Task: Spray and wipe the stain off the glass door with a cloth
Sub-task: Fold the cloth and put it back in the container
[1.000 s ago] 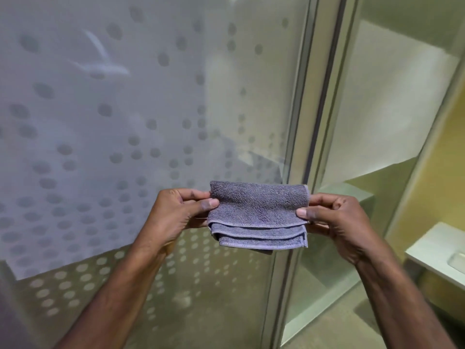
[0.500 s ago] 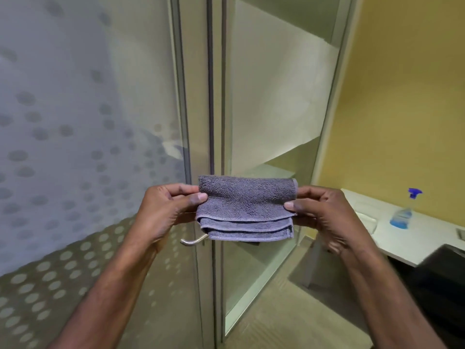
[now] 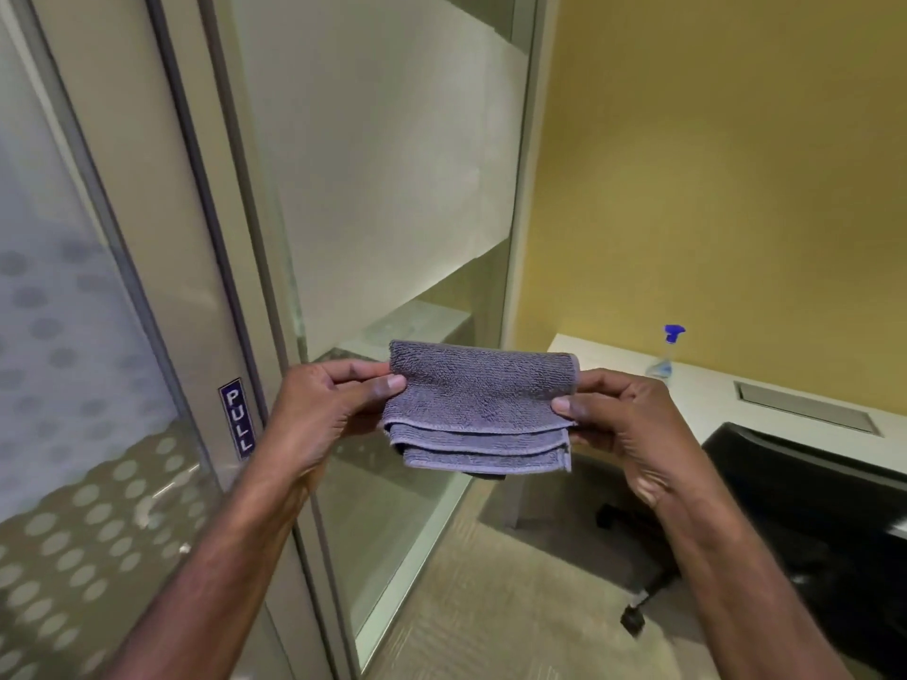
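Note:
A folded grey-purple cloth (image 3: 478,404) hangs in front of me at chest height, held by both ends. My left hand (image 3: 326,409) pinches its left edge and my right hand (image 3: 621,424) pinches its right edge. The glass door (image 3: 73,360) with its frosted dot pattern stands at the left, bearing a blue PULL label (image 3: 236,417) on its frame. A spray bottle (image 3: 665,353) with a blue trigger head and pale blue liquid stands on the white desk (image 3: 711,400) at the right, apart from both hands. No stain shows on the door in this view.
A fixed glass panel (image 3: 392,188) with a frosted band runs behind the cloth. A yellow wall (image 3: 711,164) backs the desk. A black office chair (image 3: 810,507) stands at the lower right on beige carpet (image 3: 515,606). A metal cable hatch (image 3: 805,407) sits in the desk.
My view has swung right, away from the dotted door toward the desk and spray bottle. Both hands keep the same pinch on the cloth.

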The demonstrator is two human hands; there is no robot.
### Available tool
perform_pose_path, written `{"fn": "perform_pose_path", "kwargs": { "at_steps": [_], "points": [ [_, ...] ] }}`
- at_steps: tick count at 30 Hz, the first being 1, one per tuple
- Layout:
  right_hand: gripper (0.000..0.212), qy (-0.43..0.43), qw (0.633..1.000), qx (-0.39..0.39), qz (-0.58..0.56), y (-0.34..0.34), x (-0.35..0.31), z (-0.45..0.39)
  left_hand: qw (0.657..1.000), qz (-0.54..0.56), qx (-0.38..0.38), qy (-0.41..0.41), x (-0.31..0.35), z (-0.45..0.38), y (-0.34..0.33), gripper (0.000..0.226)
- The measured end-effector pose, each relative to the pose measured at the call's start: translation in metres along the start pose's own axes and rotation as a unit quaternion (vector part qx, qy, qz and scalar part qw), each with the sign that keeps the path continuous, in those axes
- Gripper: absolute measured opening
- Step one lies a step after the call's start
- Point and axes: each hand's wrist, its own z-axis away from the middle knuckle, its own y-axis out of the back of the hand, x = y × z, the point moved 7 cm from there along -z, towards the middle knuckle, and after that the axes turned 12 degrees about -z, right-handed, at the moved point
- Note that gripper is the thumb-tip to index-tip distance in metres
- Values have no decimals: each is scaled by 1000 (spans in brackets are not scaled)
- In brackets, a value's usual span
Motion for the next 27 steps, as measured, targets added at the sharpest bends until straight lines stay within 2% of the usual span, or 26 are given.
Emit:
{"fn": "perform_pose_path", "kwargs": {
  "at_steps": [6,18,27],
  "points": [
    [18,2,997,74,24,50,11,-66,998,10,-52,18,-24,-98,-59,9],
    [24,12,978,199,55,147,9,-169,978,44,-201,39,-63,-258,-193,16],
    [23,-4,969,234,79,243,24,-241,966,36,-249,60,-98,-342,-301,17]
  ]
}}
